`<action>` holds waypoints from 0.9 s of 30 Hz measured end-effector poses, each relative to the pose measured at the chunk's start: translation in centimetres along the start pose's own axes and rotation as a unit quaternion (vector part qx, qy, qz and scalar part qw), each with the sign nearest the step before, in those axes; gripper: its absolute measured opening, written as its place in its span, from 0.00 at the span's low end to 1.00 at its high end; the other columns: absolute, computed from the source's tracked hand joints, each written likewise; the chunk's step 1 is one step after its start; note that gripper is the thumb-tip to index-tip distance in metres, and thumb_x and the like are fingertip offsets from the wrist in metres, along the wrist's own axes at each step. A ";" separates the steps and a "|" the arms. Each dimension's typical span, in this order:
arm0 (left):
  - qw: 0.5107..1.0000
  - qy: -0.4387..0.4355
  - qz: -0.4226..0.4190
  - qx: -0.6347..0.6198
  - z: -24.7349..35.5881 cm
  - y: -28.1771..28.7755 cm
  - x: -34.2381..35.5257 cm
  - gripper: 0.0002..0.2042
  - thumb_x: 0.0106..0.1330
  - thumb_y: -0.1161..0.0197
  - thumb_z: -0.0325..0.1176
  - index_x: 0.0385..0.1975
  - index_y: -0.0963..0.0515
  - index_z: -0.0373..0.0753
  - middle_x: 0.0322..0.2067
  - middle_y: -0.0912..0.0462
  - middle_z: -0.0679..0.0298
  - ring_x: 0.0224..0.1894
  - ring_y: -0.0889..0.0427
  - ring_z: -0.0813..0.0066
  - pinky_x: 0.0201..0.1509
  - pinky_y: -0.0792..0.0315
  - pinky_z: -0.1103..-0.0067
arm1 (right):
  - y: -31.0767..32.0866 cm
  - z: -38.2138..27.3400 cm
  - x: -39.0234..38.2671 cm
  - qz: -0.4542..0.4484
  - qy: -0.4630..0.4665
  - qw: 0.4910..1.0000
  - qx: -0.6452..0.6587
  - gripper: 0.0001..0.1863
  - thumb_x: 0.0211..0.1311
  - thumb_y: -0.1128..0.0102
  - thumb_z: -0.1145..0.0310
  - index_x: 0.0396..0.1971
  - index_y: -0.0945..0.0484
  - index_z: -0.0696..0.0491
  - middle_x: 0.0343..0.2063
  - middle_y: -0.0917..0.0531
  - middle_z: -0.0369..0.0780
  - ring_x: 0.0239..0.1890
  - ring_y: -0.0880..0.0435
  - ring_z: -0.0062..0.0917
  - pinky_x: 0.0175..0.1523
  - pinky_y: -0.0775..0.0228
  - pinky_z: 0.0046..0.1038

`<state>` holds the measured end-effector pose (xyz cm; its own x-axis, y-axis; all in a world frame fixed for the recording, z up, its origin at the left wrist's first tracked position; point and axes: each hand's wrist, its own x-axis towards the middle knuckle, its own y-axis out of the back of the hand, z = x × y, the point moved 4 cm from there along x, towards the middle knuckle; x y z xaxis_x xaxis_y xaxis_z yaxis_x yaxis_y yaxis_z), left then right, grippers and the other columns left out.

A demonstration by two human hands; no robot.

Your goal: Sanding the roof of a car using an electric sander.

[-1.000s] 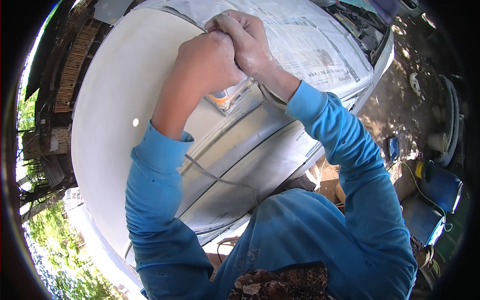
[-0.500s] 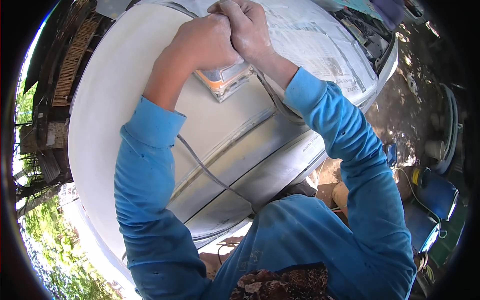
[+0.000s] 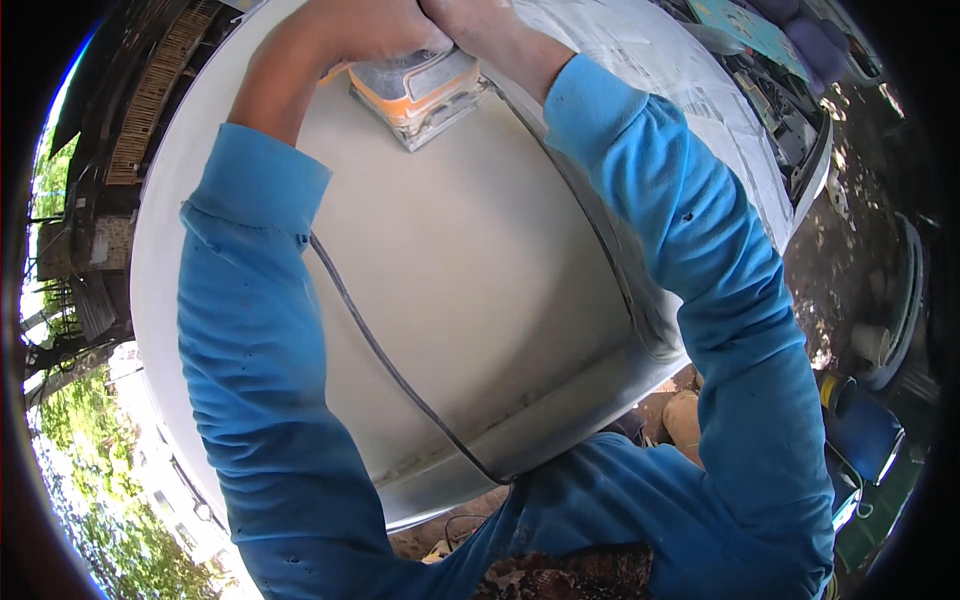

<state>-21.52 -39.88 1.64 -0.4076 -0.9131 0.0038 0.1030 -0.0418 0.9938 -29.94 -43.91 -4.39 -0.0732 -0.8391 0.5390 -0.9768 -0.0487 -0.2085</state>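
The sander [image 3: 420,92] rests on the panel's [image 3: 470,250] far part, left hand [image 3: 385,28] clamped over its top, right hand [image 3: 478,22] alongside, probably steadying it; the right's grip I cannot tell. The cord [image 3: 385,365] crosses the panel's near part.

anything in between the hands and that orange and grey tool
Nothing visible: the left hand rests on the tool, with the right hand close beside it; the picture's top edge cuts off part of their grip.
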 end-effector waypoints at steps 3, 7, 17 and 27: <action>0.998 -0.062 0.013 0.006 -2.6 0.1 2.4 0.18 0.43 0.28 0.37 0.31 0.17 0.30 0.34 0.14 0.44 0.37 0.14 0.54 0.43 0.23 0.68 | -1.6 2.3 3.1 -0.020 0.032 0.999 0.000 0.20 0.64 0.50 0.61 0.28 0.19 0.64 0.24 0.16 0.47 0.30 0.18 0.31 0.41 0.29 0.35; 0.999 -0.037 0.011 -0.005 -5.8 0.4 4.3 0.19 0.43 0.28 0.38 0.30 0.17 0.28 0.34 0.15 0.44 0.38 0.14 0.56 0.43 0.22 0.69 | -3.4 4.7 5.6 -0.021 0.012 0.999 0.022 0.19 0.63 0.50 0.62 0.27 0.19 0.63 0.24 0.16 0.46 0.29 0.19 0.29 0.40 0.29 0.34; 0.998 -0.032 0.003 0.062 0.7 -0.8 0.5 0.18 0.45 0.31 0.41 0.28 0.16 0.31 0.35 0.15 0.43 0.40 0.15 0.49 0.45 0.22 0.65 | 1.6 0.4 -0.5 0.001 -0.026 0.999 -0.045 0.20 0.63 0.48 0.58 0.28 0.17 0.62 0.26 0.15 0.44 0.32 0.19 0.26 0.42 0.29 0.31; 0.996 -0.054 -0.048 0.048 9.8 -1.7 -6.1 0.19 0.43 0.35 0.37 0.35 0.16 0.32 0.33 0.14 0.47 0.37 0.13 0.52 0.45 0.20 0.65 | 6.8 -7.1 -9.3 0.026 -0.067 0.996 -0.043 0.18 0.65 0.48 0.61 0.31 0.16 0.61 0.28 0.16 0.39 0.33 0.19 0.20 0.41 0.27 0.24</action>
<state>-28.10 -30.31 1.03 -0.5069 -0.8578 -0.0845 -0.0268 -0.0823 0.9963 -37.35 -32.64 -5.04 -0.1026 -0.9046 0.4137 -0.9864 0.0389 -0.1595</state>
